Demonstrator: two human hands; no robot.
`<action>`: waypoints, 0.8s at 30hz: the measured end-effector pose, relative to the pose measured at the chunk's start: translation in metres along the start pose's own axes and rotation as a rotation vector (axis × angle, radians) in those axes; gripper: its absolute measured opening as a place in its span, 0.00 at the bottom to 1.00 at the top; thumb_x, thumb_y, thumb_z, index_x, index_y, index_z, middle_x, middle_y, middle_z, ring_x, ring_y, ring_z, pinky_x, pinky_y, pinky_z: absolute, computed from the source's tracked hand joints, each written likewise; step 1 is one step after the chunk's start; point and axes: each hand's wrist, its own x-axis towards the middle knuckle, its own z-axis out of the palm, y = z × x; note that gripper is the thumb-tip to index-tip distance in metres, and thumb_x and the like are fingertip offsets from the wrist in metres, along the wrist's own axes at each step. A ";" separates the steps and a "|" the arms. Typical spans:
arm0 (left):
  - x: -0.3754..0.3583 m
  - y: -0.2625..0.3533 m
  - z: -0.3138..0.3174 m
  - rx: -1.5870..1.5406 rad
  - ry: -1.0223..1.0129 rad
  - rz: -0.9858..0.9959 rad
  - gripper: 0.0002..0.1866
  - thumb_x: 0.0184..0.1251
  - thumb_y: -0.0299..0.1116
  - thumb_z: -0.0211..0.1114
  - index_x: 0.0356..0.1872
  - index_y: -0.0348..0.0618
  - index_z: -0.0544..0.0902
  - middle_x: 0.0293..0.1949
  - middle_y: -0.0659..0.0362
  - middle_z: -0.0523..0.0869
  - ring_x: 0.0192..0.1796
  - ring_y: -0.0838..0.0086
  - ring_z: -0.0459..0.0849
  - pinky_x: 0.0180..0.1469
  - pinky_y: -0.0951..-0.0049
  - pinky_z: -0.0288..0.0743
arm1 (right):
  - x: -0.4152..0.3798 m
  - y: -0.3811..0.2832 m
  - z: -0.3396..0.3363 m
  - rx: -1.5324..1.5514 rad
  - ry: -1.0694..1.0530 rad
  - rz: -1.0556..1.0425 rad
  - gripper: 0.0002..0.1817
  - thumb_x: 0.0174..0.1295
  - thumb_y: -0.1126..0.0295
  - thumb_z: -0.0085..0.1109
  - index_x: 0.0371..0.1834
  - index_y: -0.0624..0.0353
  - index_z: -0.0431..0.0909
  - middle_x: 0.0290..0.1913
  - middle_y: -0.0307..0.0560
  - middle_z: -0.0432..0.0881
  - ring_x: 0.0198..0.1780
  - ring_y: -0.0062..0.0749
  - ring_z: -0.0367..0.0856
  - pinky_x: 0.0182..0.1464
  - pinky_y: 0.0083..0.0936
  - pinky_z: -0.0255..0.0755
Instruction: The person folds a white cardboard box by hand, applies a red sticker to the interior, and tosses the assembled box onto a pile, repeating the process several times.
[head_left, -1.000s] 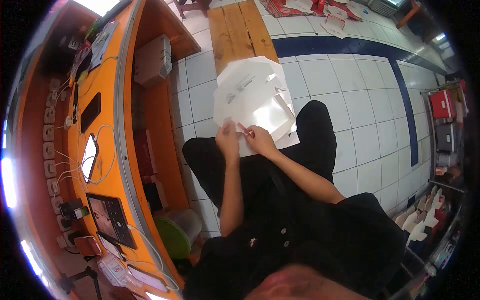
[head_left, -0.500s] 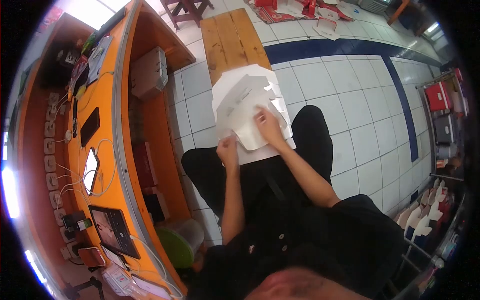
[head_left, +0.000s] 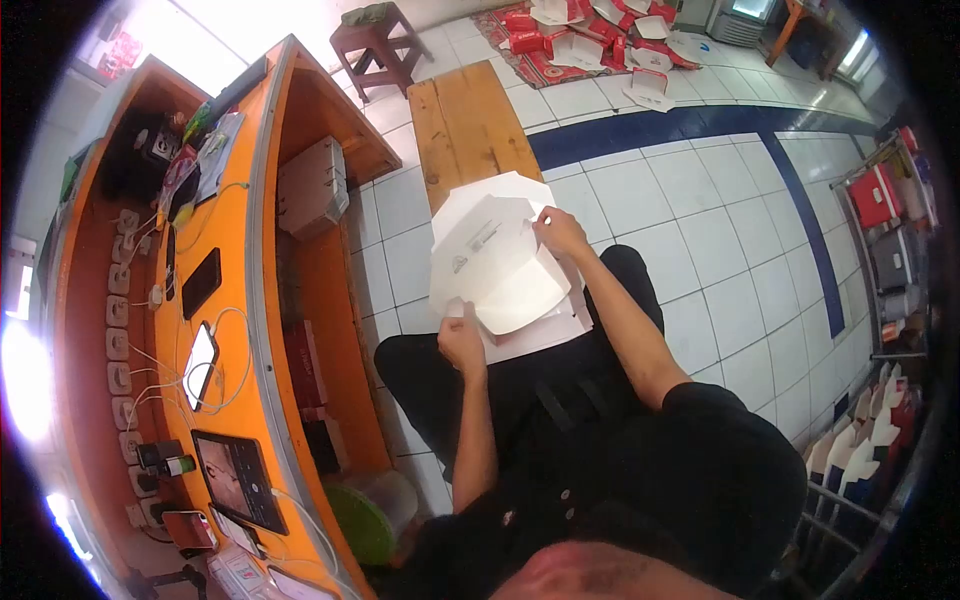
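Two hands work a stack of flat white cardboard sheets (head_left: pixel 495 265) lying on the person's lap, its far edge over a wooden bench (head_left: pixel 470 120); lower sheets are mostly hidden beneath the top one, and its small grey print is unreadable; the left hand (head_left: pixel 462 343) pinches the near edge; the right hand (head_left: pixel 560 232) grips the far corner, fingertips tucked out of sight.

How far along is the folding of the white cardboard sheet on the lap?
Early. The top carton blank is partly folded, one flap bent over. The right hand grips its far edge; the left hand pins the near corner. Flat blanks lie beneath, unfolded. Finished-looking red boxes sit on the floor beyond the wooden bench.
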 end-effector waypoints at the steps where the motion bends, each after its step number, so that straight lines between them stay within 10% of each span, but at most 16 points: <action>1: -0.012 0.025 -0.011 0.115 0.075 0.160 0.20 0.61 0.44 0.79 0.27 0.37 0.82 0.24 0.54 0.84 0.26 0.66 0.80 0.33 0.64 0.75 | -0.001 0.004 0.001 0.017 -0.001 -0.001 0.16 0.64 0.55 0.62 0.42 0.56 0.82 0.45 0.53 0.89 0.51 0.49 0.86 0.55 0.41 0.78; 5: -0.036 0.081 -0.009 0.135 -0.080 0.460 0.18 0.61 0.45 0.78 0.30 0.39 0.84 0.28 0.50 0.86 0.30 0.58 0.86 0.36 0.61 0.77 | -0.020 0.024 0.010 0.109 0.029 -0.135 0.13 0.64 0.60 0.64 0.40 0.59 0.81 0.41 0.55 0.88 0.46 0.50 0.87 0.49 0.41 0.78; 13: -0.026 0.089 0.064 -0.034 -0.761 -0.131 0.18 0.69 0.40 0.66 0.42 0.29 0.89 0.34 0.47 0.91 0.34 0.68 0.91 0.38 0.72 0.85 | -0.070 0.001 0.002 0.255 0.136 -0.167 0.12 0.60 0.64 0.67 0.34 0.62 0.81 0.31 0.57 0.87 0.37 0.53 0.88 0.42 0.42 0.79; 24: -0.005 0.039 0.087 -0.458 -0.676 -0.273 0.14 0.75 0.31 0.60 0.42 0.27 0.87 0.33 0.55 0.89 0.31 0.75 0.87 0.34 0.75 0.84 | -0.091 -0.011 0.033 0.139 0.143 -0.146 0.13 0.62 0.64 0.66 0.30 0.64 0.78 0.25 0.59 0.84 0.31 0.55 0.86 0.36 0.46 0.78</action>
